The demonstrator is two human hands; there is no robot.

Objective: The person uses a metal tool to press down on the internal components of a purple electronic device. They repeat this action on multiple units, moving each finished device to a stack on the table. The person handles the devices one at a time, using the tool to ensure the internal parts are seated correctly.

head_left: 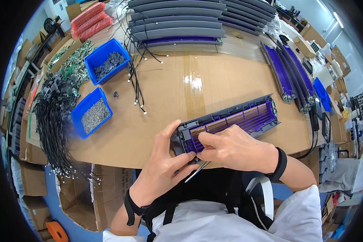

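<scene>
A long grey housing with a purple ribbed inside (234, 119) lies at a slant on the cardboard in front of me. My left hand (161, 161) holds its left end, with a finger on the far corner and the thumb at the near one. Over the same end, my right hand (234, 149) is closed in a pinch close to the left thumb; what sits between its fingertips is hidden. A thin cable of light and dark wires (197, 172) sticks out below the fingertips, past the housing's near edge.
Left stand a blue bin of grey parts (107, 62), a blue tray of small metal pieces (93, 115), and a bundle of black cables (54, 121). Grey housings (177, 22) are stacked at the back. More purple-lined housings (286, 72) lie at right. A cardboard sheet (157, 84) covers the table.
</scene>
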